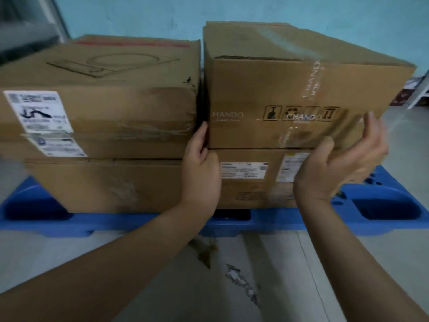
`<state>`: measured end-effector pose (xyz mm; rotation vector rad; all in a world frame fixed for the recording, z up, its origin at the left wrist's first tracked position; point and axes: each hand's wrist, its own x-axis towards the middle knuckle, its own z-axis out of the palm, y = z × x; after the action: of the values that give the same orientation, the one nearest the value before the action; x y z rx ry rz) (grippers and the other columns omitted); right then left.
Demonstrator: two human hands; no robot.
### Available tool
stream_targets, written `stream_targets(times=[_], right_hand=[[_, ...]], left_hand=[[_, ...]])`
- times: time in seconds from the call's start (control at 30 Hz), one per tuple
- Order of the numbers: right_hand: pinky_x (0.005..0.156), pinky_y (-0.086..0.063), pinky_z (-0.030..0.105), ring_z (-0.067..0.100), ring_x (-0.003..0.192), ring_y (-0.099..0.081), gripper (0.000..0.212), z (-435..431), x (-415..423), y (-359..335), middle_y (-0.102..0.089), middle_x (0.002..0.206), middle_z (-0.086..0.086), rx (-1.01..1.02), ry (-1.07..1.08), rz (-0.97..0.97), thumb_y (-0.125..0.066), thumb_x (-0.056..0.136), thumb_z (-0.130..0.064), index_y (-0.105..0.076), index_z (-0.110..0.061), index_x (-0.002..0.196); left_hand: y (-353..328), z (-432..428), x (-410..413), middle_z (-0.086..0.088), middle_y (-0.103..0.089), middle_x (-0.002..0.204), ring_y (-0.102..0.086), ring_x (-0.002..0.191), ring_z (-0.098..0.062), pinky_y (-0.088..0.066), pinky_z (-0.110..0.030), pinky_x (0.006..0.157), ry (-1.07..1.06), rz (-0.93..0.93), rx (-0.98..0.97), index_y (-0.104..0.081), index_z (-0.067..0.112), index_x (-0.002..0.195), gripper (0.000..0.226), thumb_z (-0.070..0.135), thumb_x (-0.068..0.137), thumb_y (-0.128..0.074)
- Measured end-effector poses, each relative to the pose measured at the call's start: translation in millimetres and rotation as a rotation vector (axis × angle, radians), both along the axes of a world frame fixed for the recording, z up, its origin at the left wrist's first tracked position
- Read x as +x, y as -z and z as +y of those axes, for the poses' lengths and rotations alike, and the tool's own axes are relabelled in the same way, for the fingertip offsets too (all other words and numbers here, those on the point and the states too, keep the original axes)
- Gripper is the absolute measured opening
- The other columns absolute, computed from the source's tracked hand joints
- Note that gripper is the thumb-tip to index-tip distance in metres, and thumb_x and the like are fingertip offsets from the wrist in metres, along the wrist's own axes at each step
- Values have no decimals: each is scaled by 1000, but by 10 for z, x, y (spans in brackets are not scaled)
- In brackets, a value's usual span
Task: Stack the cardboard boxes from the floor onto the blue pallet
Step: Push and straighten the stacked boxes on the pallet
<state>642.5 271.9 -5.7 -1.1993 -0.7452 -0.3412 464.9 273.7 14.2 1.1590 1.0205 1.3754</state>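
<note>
Two stacks of cardboard boxes stand on the blue pallet [383,205]. On the right, a taped top box [290,89] printed with handling symbols rests on a lower box [250,182] that carries white labels. My left hand [200,168] is at the top box's lower left corner, fingers reaching into the gap between the stacks. My right hand [343,163] is open and blurred just in front of that box's lower right part, fingers spread; contact is unclear. On the left, a labelled upper box [104,89] sits on another lower box [104,184].
A teal wall [232,10] rises right behind the stacks. Grey stained floor [232,275] lies in front of the pallet. White shelving legs and a red item [401,98] show at the far right edge.
</note>
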Motion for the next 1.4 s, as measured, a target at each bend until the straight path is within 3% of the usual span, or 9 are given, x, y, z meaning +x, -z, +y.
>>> stream_targets(times=[0.13, 0.4, 0.63, 0.7, 0.9, 1.0, 1.1, 1.27, 1.4], right_hand=[[111, -32, 58, 41, 134, -40, 51, 183, -1115, -32, -43, 139, 32, 69, -253, -251, -50, 82, -8, -51, 9, 130], [116, -30, 40, 27, 137, -42, 48, 212, -2401, 20, -47, 143, 22, 33, -560, -79, -48, 83, -1, -52, 2, 131], [119, -23, 39, 25, 145, -26, 66, 281, -2059, 149, -29, 156, 20, -192, -359, -260, -53, 81, 1, -40, -8, 144], [119, -17, 32, 19, 146, -22, 69, 296, -1981, 77, -25, 159, 16, -266, -331, -269, -51, 83, -5, -35, -15, 149], [89, -28, -5, -24, 115, -36, 74, 324, -1986, -57, -33, 138, -10, -363, -516, -193, -54, 84, -19, -29, -37, 152], [98, -36, 13, 5, 123, -43, 77, 292, -2137, -81, -30, 147, 4, -443, -463, -132, -53, 76, -34, -27, -50, 147], [88, -37, 6, -20, 111, -42, 77, 281, -2206, -102, -28, 149, 3, -462, -412, -108, -58, 78, -30, -26, -50, 146], [98, -33, 7, -17, 116, -40, 74, 236, -2217, -104, -30, 146, -4, -412, -436, -42, -63, 85, -23, -31, -46, 147], [112, -28, 25, 9, 138, -33, 77, 183, -2197, -24, -25, 154, 1, -453, -419, -79, -57, 82, -18, -28, -41, 149]], left_hand=[[-159, 15, -311, 3, -60, 129, -56, 122, -9, -42, -27, 108, -80, 82, 78, -52, 16, 135, 43, -3, 100, -36], [-468, 79, -1765, 0, -68, 120, -62, 111, -9, -48, -29, 100, -454, 284, 97, -64, 23, 109, 32, 3, 98, -40], [-407, 489, -2955, 8, -47, 143, -41, 132, -10, -32, -21, 104, -554, 352, 10, -38, 25, 147, 53, 22, 94, -42], [-354, 605, -3029, 12, -55, 133, -48, 120, -3, -34, -14, 87, -435, 329, 44, -43, 27, 144, 48, 17, 96, -37], [-150, 852, -3041, 4, -40, 151, -42, 131, -10, -34, -32, 109, -503, 142, 49, -36, 35, 148, 53, 30, 95, -39], [-153, 861, -3020, -1, -43, 145, -46, 128, -16, -37, -43, 110, -471, 120, 62, -46, 34, 142, 55, 33, 87, -41], [-135, 776, -2952, -2, -43, 147, -47, 127, -16, -40, -40, 109, -466, 65, 99, -42, 30, 144, 57, 26, 87, -42], [-14, 690, -2840, 12, -29, 153, -40, 116, 9, -34, 6, 77, -505, -12, 97, -27, 35, 152, 67, 14, 91, -46], [-6, 690, -2859, 7, -36, 145, -45, 113, 6, -39, -10, 90, -499, -36, 130, -36, 33, 148, 63, 14, 89, -46]])
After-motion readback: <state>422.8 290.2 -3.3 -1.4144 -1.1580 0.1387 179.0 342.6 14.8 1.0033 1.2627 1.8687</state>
